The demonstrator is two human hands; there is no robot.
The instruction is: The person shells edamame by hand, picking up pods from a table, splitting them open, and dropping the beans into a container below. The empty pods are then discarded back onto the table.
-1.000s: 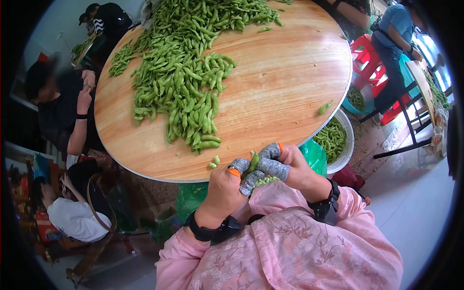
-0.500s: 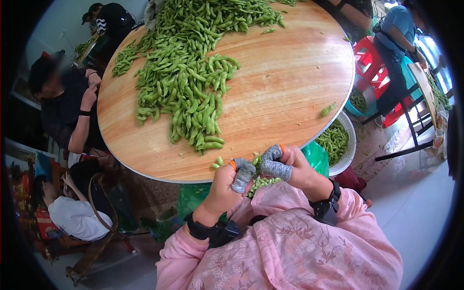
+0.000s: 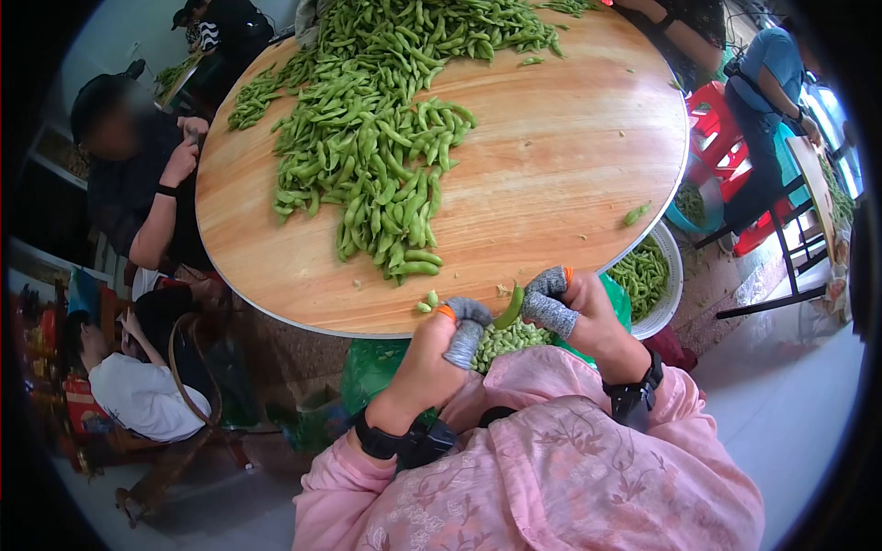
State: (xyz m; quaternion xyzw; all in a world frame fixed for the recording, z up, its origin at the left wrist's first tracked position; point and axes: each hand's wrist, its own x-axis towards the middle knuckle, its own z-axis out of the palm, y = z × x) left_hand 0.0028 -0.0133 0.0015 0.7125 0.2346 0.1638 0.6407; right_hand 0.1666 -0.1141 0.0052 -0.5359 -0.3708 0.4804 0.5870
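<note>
I see my right hand (image 3: 448, 338) and my left hand (image 3: 579, 308), both curled, with one curved green bean pod (image 3: 510, 308) between them; which one pinches it, I cannot tell. The large heap of green pods (image 3: 367, 138) lies on the round wooden table (image 3: 551, 156).

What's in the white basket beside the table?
Green pods fill the visible part of the white basket. Its bottom is hidden under them, and its table-side part is covered by the table and green plastic.
</note>
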